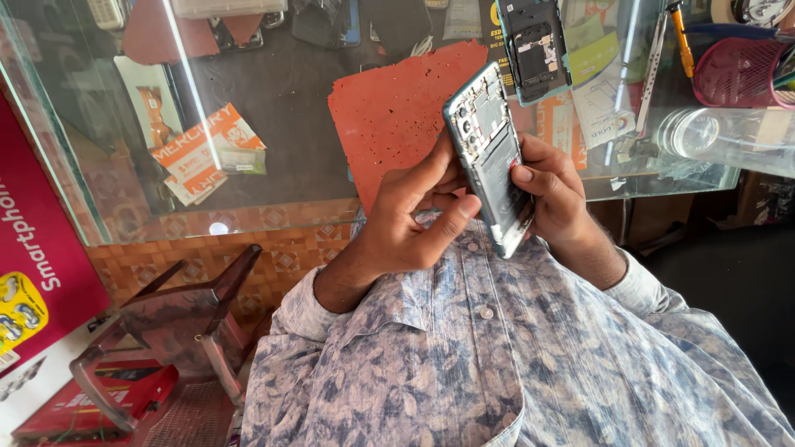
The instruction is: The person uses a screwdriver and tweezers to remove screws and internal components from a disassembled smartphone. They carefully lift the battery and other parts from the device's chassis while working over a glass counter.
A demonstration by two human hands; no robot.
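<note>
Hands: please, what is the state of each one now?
Left hand: closed on the opened grey smartphone with exposed internals.
Right hand: closed on the same phone.

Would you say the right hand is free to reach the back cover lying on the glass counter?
Probably not yet: the right hand and left hand both hold the opened phone; the back cover itself lies unobstructed.

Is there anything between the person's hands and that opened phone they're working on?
Nothing visible. Both hands already touch the opened phone: the left hand grips its lower left edge, and the right hand holds its right edge, a fingertip resting on the exposed inside. It is held above the red mat, apart from the other phone shell.
</note>
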